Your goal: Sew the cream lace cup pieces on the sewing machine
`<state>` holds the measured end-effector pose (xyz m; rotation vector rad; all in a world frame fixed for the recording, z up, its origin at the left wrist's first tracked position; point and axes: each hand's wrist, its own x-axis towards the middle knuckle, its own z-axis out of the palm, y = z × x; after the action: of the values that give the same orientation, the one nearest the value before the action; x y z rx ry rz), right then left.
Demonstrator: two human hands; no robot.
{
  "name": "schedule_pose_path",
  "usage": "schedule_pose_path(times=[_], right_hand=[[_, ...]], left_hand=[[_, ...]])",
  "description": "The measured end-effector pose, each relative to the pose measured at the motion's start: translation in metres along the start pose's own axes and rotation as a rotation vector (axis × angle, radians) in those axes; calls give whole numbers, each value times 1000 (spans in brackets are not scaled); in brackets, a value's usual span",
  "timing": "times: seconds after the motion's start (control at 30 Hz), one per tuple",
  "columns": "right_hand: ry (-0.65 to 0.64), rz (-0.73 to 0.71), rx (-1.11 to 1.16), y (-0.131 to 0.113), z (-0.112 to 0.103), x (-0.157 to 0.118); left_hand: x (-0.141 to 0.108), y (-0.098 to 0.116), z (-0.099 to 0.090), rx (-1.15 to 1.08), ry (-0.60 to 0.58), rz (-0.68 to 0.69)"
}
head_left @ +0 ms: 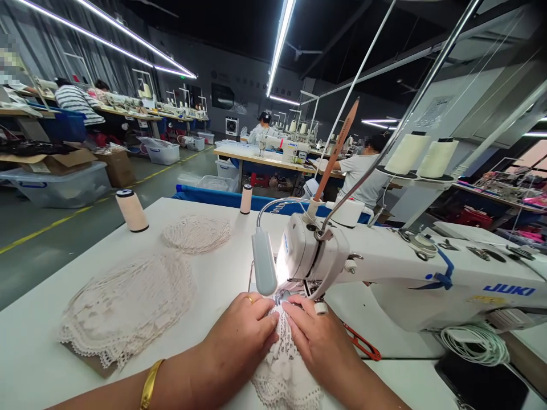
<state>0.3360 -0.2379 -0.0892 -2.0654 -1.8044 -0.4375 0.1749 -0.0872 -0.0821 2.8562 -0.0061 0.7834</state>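
The left hand (247,329) pinches the lace piece (284,364); the right hand (321,331) rests bent fingers on it, whether pinching I cannot tell. It spreads between them toward six o'clock. From there, the sewing machine (384,256) stands at two, a lace stack (132,304) at nine, a smaller pile (196,233) farther off at eleven.

Under a dark ceiling (231,17), long tube lights (281,42) are shining. Grey curtains (47,48) hang on the left. The grey floor (179,171) carries a yellow line (43,230); work tables (233,151) stand farther back.
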Motion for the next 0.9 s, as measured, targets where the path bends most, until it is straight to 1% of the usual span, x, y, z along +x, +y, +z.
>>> schedule_pose_path(times=[0.07, 0.13, 0.2, 0.27, 0.3, 0.37, 0.43, 0.5, 0.57, 0.6, 0.67, 0.7, 0.77, 0.83, 0.9], right_hand=[[14, -19, -2, 1, 1, 0], [28, -39, -7, 2, 0, -2], [46, -71, 0, 3, -4, -5], [54, -126, 56, 4, -13, -9], [41, -157, 104, 3, -19, -11], [-55, -198, 219, 1, -30, -12], [-131, -242, 306, -2, -36, -12], [-129, -265, 347, -5, -36, -10], [-78, -243, 373, -5, -31, -9], [-38, -209, 389, -5, -29, -7], [61, -96, 438, -5, -26, -5], [117, -34, 470, -6, -25, -3], [205, 73, 534, -8, -25, 1], [226, 151, 604, -11, -24, 6], [211, 222, 673, -14, -24, 10]], left_hand=[[0, 0, 0, 9, -12, -11], [2, 0, -3, 11, -57, -34], [3, 0, -14, -11, -131, -60], [3, 0, -31, -72, -221, -62], [2, 0, -41, -110, -267, -48], [0, 0, -57, -162, -318, 11], [-2, 1, -63, -170, -326, 53], [-1, 0, -57, -188, -295, 72], [2, -1, -43, -248, -237, 34], [4, -2, -36, -290, -205, -11], [11, -4, -26, -379, -141, -118], [14, -4, -23, -422, -114, -161], [21, -4, -22, -489, -71, -207], [27, -4, -23, -523, -53, -234], [31, -5, -24, -544, -66, -249]])
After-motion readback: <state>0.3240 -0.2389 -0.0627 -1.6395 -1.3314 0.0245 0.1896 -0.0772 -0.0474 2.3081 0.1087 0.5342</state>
